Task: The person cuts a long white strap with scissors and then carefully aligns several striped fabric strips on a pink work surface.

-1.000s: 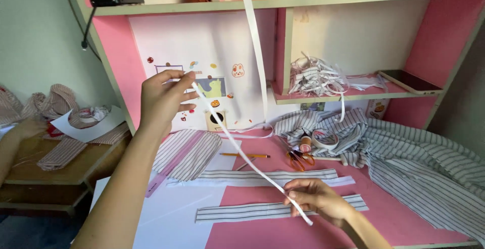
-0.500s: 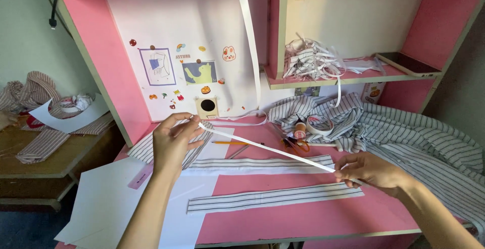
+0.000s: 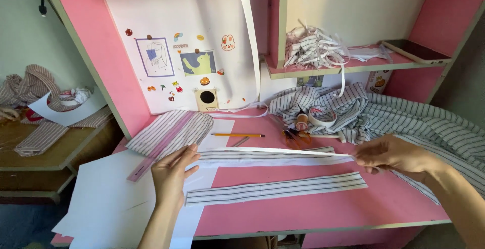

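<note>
Stretching a long white strip (image 3: 273,151) flat between both hands, the person holds it level just above the pink worktop (image 3: 323,203), where it runs from nine o'clock to three o'clock across the middle of the view. The left hand (image 3: 172,178) sits at the strip's nine o'clock end with its fingers extended and the tips pressing that end down near a sheet of white paper (image 3: 106,203); the hand is open rather than curled. The right hand (image 3: 391,154) is at the three o'clock end, fingers closed in a pinch on the strip's tip. Directly beneath the white strip lies a striped fabric band (image 3: 262,157), and a second striped fabric band (image 3: 275,189) lies apart from it toward six o'clock. At eleven o'clock from the left hand a folded striped cloth (image 3: 174,128) rests with a pink ruler (image 3: 159,148) laid diagonally on it. A yellow pencil (image 3: 237,135) lies at twelve o'clock from the strip's middle. Toward one o'clock, a roll of tape (image 3: 322,116) sits on a heap of striped fabric (image 3: 404,117), beside orange-handled scissors (image 3: 293,138). On the shelf (image 3: 353,68) above, a tangle of cut strips (image 3: 310,47) is piled, and a dark phone (image 3: 414,51) lies at its three o'clock end.
</note>
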